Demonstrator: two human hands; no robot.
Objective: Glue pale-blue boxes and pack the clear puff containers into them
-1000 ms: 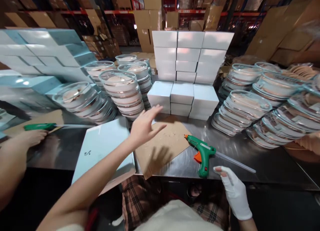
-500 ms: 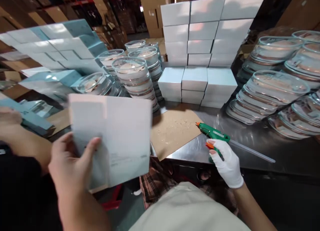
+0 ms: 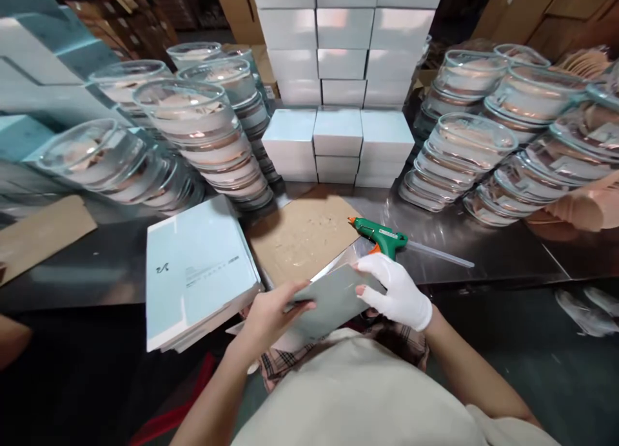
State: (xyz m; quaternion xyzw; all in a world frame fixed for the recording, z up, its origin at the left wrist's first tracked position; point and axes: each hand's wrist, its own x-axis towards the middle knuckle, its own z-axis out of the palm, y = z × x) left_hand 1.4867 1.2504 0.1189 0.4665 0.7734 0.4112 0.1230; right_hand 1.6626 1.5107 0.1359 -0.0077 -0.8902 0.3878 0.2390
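Note:
Both my hands hold a flat, folded pale-blue carton (image 3: 329,298) just over the near edge of the steel table (image 3: 483,265). My bare left hand (image 3: 271,314) grips its left end. My right hand (image 3: 399,291), in a white glove, pinches its right edge. A green glue gun (image 3: 384,236) lies on the table right behind my right hand, its nozzle pointing left. A brown cardboard sheet (image 3: 300,236) dotted with glue lies beyond the carton. To the left rests a stack of flat pale-blue cartons (image 3: 198,265) that hangs over the table edge.
Stacks of clear round lidded containers stand at left (image 3: 203,130) and right (image 3: 459,149). White and pale-blue boxes (image 3: 338,130) are piled at the back centre. Another person's hand (image 3: 580,207) shows at the right edge. A cardboard piece (image 3: 39,233) lies far left.
My left hand reached forward, lifted a flat carton up at left, then brought it down to the near table edge. My right hand left the glue gun and took the carton's right edge.

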